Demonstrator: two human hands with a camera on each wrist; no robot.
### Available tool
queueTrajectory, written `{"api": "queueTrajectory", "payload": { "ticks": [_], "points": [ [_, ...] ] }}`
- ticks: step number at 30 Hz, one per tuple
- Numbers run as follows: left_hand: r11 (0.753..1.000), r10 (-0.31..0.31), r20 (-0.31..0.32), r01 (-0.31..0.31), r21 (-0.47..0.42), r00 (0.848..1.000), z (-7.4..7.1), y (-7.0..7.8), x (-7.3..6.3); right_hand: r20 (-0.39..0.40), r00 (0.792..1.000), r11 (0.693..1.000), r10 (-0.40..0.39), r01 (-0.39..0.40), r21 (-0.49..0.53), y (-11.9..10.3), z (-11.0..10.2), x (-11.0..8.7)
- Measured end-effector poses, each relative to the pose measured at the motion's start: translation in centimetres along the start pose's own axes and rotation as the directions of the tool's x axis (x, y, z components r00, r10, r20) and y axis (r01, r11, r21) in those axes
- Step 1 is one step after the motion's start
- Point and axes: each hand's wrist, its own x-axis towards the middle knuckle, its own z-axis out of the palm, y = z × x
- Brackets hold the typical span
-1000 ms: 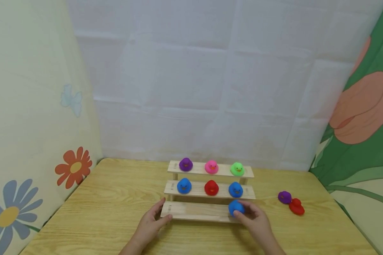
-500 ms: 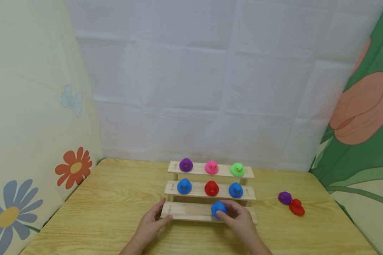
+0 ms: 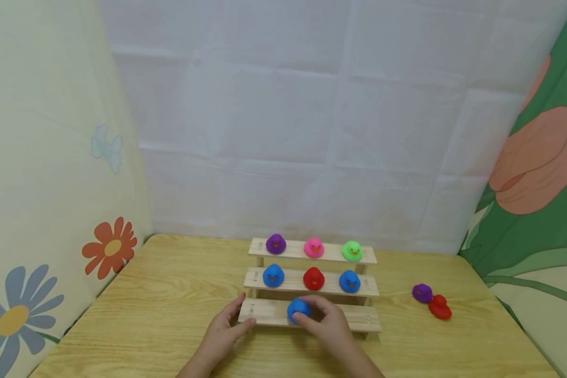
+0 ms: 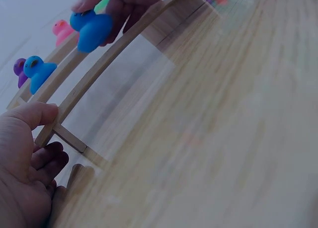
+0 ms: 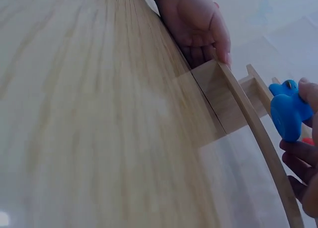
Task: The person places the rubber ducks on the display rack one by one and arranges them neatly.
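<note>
My right hand pinches a blue rubber duck between thumb and fingers, over the bottom step of a three-tier wooden stand. In the right wrist view that duck is upright, close above the step. At the stand's left end, my left hand grips the bottom step, with the thumb on its edge and the fingers curled below. The middle step bears a blue duck, a red duck and another blue duck.
On the top step sit a purple duck, a pink duck and a green duck. Right of the stand, a purple duck and a red duck lie on the wooden table. A white cloth hangs behind.
My right hand has moved left along the bottom step with the blue duck, from its right end to near its middle. The left hand stays at the stand's left end.
</note>
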Motion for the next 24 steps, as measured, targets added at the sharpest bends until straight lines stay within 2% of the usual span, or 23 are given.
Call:
{"api": "queueTrajectory", "payload": {
  "ticks": [7, 20, 24],
  "points": [
    [1.0, 0.005, -0.005, -0.005, 0.005, 1.0, 0.0, -0.1, 0.0, 0.028, 0.998, 0.998, -0.063, 0.064, -0.003, -0.2, 1.7, 0.7],
    [1.0, 0.014, -0.006, -0.014, -0.027, 1.0, 0.0, 0.0, -0.1, 0.075, 0.996, 0.995, -0.051, 0.058, -0.085, -1.5, 3.6, 1.4],
    [0.999, 0.009, 0.004, -0.009, -0.044, 1.0, 0.0, 0.0, -0.1, 0.088, 0.994, 0.992, -0.068, 0.077, -0.101, -1.6, 4.0, 1.5]
  ]
}}
